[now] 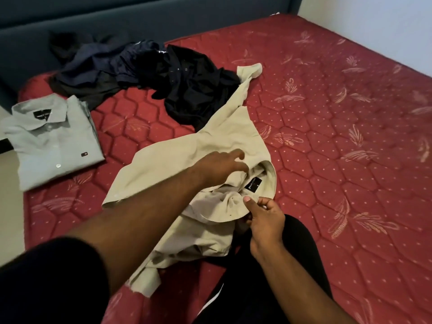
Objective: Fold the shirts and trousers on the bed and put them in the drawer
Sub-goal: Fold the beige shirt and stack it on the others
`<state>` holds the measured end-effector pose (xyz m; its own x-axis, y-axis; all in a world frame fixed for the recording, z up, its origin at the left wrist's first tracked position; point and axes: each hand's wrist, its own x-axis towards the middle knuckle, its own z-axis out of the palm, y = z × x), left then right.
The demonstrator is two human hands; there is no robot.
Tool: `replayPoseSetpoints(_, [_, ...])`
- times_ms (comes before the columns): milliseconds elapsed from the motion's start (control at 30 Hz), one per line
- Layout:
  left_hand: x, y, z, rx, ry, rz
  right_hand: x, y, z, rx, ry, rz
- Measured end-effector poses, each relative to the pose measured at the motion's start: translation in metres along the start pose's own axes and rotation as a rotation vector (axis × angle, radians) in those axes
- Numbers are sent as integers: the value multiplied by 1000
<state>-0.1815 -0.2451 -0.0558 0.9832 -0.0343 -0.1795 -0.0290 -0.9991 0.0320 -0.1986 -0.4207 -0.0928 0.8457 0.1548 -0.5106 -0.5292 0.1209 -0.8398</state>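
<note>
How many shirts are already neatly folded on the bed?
1: the grey shirt at the mattress's left edge. The beige shirt is still unfolded under both hands; the dark pile may hide others.

Beige shirt (pixel 224 141) matt woven cloth; mattress (pixel 327 136) quilted, patterned fabric.

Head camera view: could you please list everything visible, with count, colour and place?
beige shirt: 1, beige, unfolded and rumpled mid-bed, black neck label showing.
grey shirt: 1, light grey, folded with collar up, at the bed's left edge.
dark clothes pile: several garments, navy and black, count unclear, heaped at the far left of the bed.
mattress: 1, red with a pale quilted leaf pattern.
bed frame: 1, dark blue-grey, behind the mattress.
wall: white, far right.
left hand: fingers spread, resting on the beige shirt.
right hand: pinches the beige shirt's collar.
</note>
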Motion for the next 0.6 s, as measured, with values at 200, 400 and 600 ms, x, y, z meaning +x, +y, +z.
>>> replayPoseSetpoints(200, [68, -3, 13, 553, -124, 248, 18, -13, -1, 91, 5, 107])
replayPoseSetpoints(400, [47, -79, -119, 466, 161, -306, 69, -104, 80, 83, -99, -7])
replayPoseSetpoints(600, [-136, -141, -317, 425, 808, -630, -5, -326, 210, -81, -324, -866])
